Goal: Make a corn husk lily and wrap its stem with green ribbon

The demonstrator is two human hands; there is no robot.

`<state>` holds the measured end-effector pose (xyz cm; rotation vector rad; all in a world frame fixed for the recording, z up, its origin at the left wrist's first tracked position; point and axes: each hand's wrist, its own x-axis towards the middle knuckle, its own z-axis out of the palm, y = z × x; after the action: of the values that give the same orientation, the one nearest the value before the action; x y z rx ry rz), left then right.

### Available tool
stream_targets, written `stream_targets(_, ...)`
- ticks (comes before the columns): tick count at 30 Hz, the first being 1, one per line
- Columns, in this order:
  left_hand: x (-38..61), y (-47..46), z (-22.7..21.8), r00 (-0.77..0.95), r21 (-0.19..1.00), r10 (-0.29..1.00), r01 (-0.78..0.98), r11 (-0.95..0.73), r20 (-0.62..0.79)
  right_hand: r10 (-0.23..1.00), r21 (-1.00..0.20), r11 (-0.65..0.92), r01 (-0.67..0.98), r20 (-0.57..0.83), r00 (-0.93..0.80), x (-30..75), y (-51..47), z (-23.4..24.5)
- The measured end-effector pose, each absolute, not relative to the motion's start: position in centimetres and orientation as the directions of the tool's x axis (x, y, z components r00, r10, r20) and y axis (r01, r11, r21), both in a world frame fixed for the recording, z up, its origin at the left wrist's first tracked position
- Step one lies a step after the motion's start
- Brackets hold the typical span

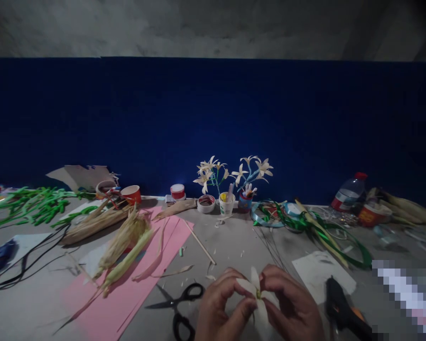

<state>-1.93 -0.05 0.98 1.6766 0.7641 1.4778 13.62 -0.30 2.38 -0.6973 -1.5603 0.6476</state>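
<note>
Near the bottom centre, my left hand and my right hand hold a pale handmade flower between them. Its petals spread outward around a yellow-green centre, and the thumbs and fingers of both hands pinch it from either side. Whatever lies below the bloom is hidden by the hands. Black-handled scissors lie spread on the table, just left of my left hand. To the right of my right hand is a black glue gun, beside a white paper sheet.
Finished flowers stand in a white cup and a blue-red cup at the back. Corn husks lie on pink paper. Green ribbon, a plastic bottle, green fuzzy stems and a blue tool surround the work area.
</note>
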Motion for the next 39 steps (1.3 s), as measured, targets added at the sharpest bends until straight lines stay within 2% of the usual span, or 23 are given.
stream_targets(4, -1.8, -0.1, 0.4, 0.128, 0.881, 0.871, -0.059, -0.470, 0.474, 0.794, -0.795, 0.607, 0.024, 0.604, -0.072, 13.7, -0.4, 1.7)
stream_targets(18, -2.0, 0.1, 0.6, 0.192, 0.843, 0.822, -0.068, -0.534, 0.536, 0.818, -0.824, 0.563, -0.059, 0.566, -0.098, 13.4, -0.8, 2.2)
stream_targets(24, -2.0, -0.1, 0.2, 0.170, 0.944, 0.937, -0.182, -0.275, 0.306, 0.835, -0.836, 0.532, -0.133, 0.544, -0.078, 13.1, -0.7, 1.5)
stream_targets(29, -2.1, -0.1, 0.2, 0.176, 0.935, 0.975, -0.348, -0.068, 0.136, 0.829, -0.829, 0.542, -0.139, 0.555, -0.075, 12.7, -0.6, 1.1)
stream_targets(35, -2.0, 0.0, 0.6, 0.253, 0.872, 0.966, -0.483, 0.082, 0.050, 0.860, -0.866, 0.492, -0.090, 0.499, -0.107, 12.3, -0.8, 1.8)
stream_targets(39, -2.2, 0.0, 0.6, 0.265, 0.881, 0.963, -0.465, 0.082, 0.050, 0.872, -0.876, 0.467, -0.120, 0.479, -0.100, 12.2, -0.9, 2.3)
